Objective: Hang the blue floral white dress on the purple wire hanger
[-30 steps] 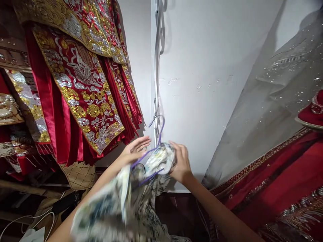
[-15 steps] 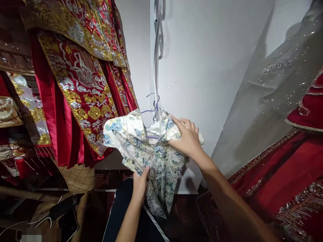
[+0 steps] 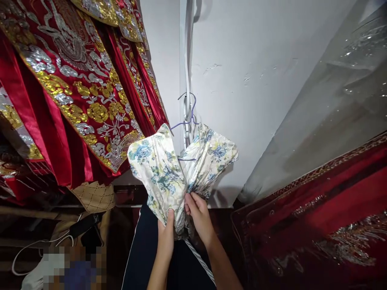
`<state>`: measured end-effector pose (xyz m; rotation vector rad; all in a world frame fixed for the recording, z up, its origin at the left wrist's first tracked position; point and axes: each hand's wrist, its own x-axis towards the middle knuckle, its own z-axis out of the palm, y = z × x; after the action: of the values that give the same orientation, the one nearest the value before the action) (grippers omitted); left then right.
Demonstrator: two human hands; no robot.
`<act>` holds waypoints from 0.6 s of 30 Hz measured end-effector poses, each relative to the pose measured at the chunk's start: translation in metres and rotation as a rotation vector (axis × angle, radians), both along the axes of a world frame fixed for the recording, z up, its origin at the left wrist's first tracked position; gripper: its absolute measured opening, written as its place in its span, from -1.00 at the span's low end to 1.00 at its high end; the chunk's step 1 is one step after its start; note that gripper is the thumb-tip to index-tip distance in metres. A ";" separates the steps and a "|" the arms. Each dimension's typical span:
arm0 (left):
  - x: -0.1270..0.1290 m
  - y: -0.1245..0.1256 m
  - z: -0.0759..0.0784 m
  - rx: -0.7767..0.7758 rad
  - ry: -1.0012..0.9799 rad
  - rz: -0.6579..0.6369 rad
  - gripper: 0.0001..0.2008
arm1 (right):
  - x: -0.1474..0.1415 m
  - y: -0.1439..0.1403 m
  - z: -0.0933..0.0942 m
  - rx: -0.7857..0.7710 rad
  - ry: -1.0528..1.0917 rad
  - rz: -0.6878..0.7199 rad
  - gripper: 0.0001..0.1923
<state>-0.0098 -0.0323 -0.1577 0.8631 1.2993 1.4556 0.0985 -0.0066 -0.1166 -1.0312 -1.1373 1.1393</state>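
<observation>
Left: glossy red satin robes [image 3: 75,92] with raised gold and silver embroidery hang in pleats. Centre: a cream floral-print garment [image 3: 178,169] hangs on a thin purple wire hanger [image 3: 187,117] against the white wall [image 3: 256,80]. The left hand [image 3: 166,235] and right hand [image 3: 198,215] have their fingers clamped on its gathered lower fabric. Right: a sheer grey sequinned cloth [image 3: 317,121] above red beaded fabric [image 3: 317,217].

Cream fabric garment [image 3: 163,169] shows blue-green florals, thin purple wire hanger [image 3: 187,117] above; red satin robe [image 3: 75,100] glitters gold-and-silver embroidery.
</observation>
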 end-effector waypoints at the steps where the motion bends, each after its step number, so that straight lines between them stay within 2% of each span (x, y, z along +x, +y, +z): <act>1: 0.001 0.000 0.002 0.010 0.027 -0.027 -0.25 | 0.002 0.001 0.006 0.017 -0.034 0.015 -0.56; 4: 0.005 0.000 0.002 0.035 0.063 -0.065 -0.33 | 0.011 0.003 0.018 0.036 -0.101 0.030 -0.56; 7: 0.002 -0.003 0.001 0.029 0.107 -0.048 -0.40 | 0.022 0.001 0.017 0.013 -0.124 0.047 -0.55; 8: -0.002 -0.005 0.002 0.031 0.148 -0.008 -0.40 | 0.027 -0.001 0.015 0.004 -0.138 0.059 -0.55; 10: -0.009 -0.007 0.003 0.077 0.292 0.157 -0.35 | 0.035 -0.007 0.009 -0.028 -0.173 0.102 -0.55; 12: -0.009 -0.009 0.007 0.194 0.454 0.285 -0.32 | 0.041 -0.014 0.005 -0.071 -0.197 0.139 -0.55; 13: -0.006 -0.009 0.009 0.254 0.508 0.250 -0.35 | 0.043 -0.017 0.003 -0.089 -0.200 0.148 -0.56; 15: 0.005 -0.009 0.012 0.323 0.530 -0.014 -0.50 | 0.043 -0.021 0.002 -0.097 -0.215 0.164 -0.59; 17: 0.020 -0.006 0.014 0.305 0.497 -0.264 -0.69 | 0.042 -0.024 0.003 -0.102 -0.239 0.211 -0.64; 18: 0.026 -0.004 0.014 0.285 0.489 -0.313 -0.76 | 0.041 -0.025 0.005 -0.115 -0.245 0.242 -0.67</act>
<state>0.0158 -0.0366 -0.1435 1.6124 1.2399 1.2349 0.1395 -0.0312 -0.1116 -1.1684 -1.4348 1.3060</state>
